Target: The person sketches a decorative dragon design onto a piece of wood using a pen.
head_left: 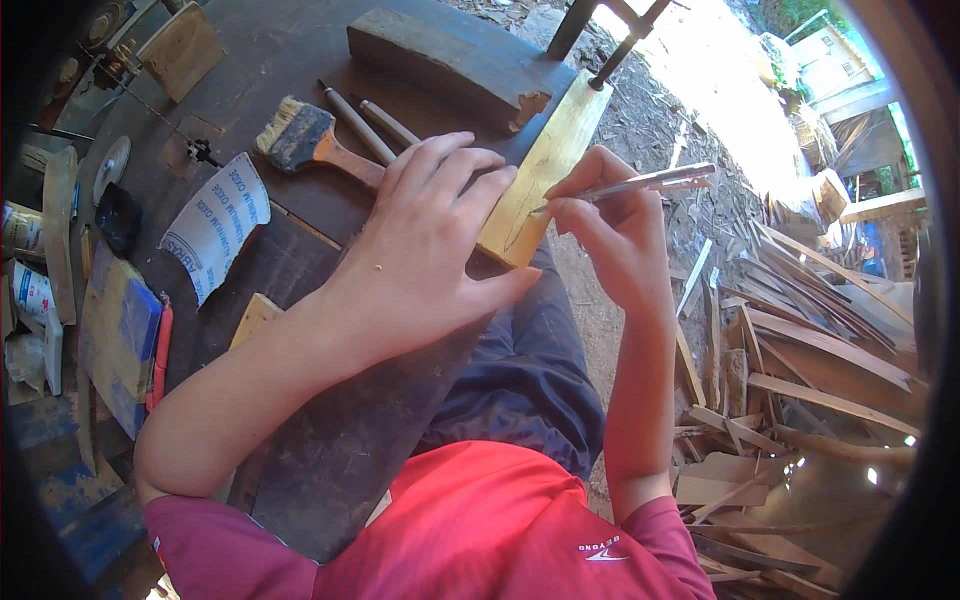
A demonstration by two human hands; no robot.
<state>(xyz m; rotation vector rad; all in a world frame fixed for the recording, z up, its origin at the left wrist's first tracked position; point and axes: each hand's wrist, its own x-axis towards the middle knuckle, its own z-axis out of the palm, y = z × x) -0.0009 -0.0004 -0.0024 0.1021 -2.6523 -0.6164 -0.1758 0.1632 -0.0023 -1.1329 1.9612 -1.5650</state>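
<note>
Your right hand [560,205] pinches pen [650,182] between thumb and fingers, tip at pale wood block [560,150], near faint drawn lines; exact contact hard to tell. Block lies along edge of dark surface [340,450], far end under metal clamp [605,50], clamp cut off by top of view. Your left hand [435,215] palm down, fingers loosely spread, thumb apart, by block's near end; hides end of brush [310,140] handle. Lettering on curled abrasive sheet [218,225] only partly readable.

pen [650,182] 1 | yellow board [560,150] 1 | paintbrush [308,140] 1 | slim pale tools [360,127] 2 | sandpaper sheet [222,225] 1
</note>
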